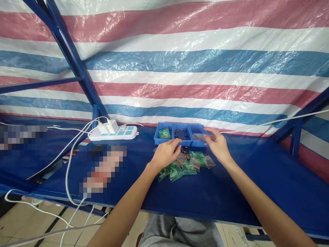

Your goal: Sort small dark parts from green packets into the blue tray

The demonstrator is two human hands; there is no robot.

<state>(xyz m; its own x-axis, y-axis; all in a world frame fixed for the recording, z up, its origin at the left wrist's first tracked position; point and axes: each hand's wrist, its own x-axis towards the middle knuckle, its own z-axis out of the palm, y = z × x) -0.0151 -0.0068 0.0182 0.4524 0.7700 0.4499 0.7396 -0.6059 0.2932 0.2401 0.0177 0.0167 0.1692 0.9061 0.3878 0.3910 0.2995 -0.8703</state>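
A blue tray [190,136] of three compartments lies on the blue table. In its left compartment is a small green packet [164,133]; the middle one has several small dark parts [177,130], and the right one a clear packet [197,136]. My left hand [166,153] hovers at the tray's front edge, fingers bent and apart, above a pile of green packets [189,168] and clear packets [195,164]. Small dark pieces [185,153] lie among them. My right hand [218,144] is at the tray's right end, thumb and forefinger apart; contact is unclear.
A white power strip [113,133] with plugged-in adapters stands at the back left, its white cables [69,171] looping over the table edge. A blurred-out item [105,169] lies left of my arm. Striped sheeting [180,68] hangs behind, between blue metal posts [74,58].
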